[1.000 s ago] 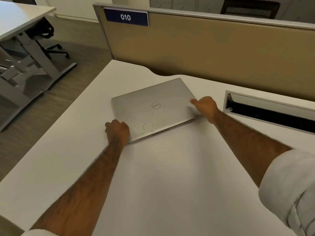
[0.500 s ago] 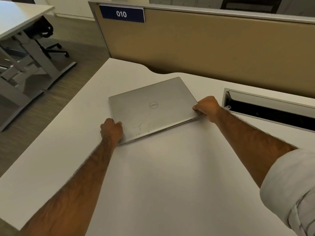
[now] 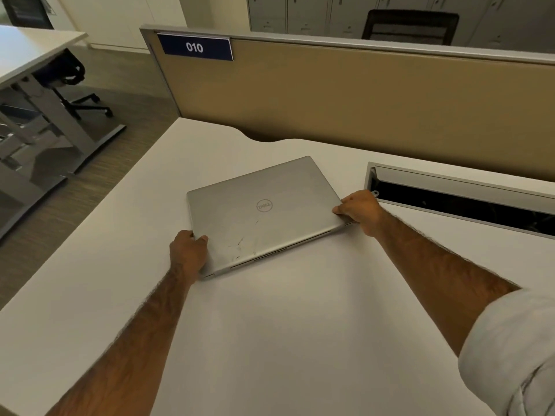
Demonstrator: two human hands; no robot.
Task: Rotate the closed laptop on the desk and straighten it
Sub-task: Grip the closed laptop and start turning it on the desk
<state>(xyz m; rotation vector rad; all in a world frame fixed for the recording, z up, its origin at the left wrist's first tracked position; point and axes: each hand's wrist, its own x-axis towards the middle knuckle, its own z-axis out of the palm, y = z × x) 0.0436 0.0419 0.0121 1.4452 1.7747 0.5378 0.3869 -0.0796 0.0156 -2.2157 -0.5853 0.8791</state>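
Observation:
A closed silver laptop (image 3: pixel 264 211) lies on the white desk (image 3: pixel 270 325), skewed so its near edge runs up to the right and its logo reads upside down to me. My left hand (image 3: pixel 187 255) grips the laptop's near left corner, thumb on the lid. At the near right corner my right hand (image 3: pixel 362 210) holds the laptop, fingers curled on top of the lid and over the edge. The near right corner looks slightly raised off the desk.
A tan partition (image 3: pixel 360 103) with a blue "010" sign (image 3: pixel 195 48) stands behind the desk. An open cable slot (image 3: pixel 462 202) is set into the desk at the right of the laptop. The desk's left edge drops to the floor, where another desk (image 3: pixel 33 46) and a chair base (image 3: pixel 81 106) stand.
Both hands have closed on the laptop's near corners. The left hand slid from the near edge to the left corner, the right hand curled over the right corner. The laptop has barely turned.

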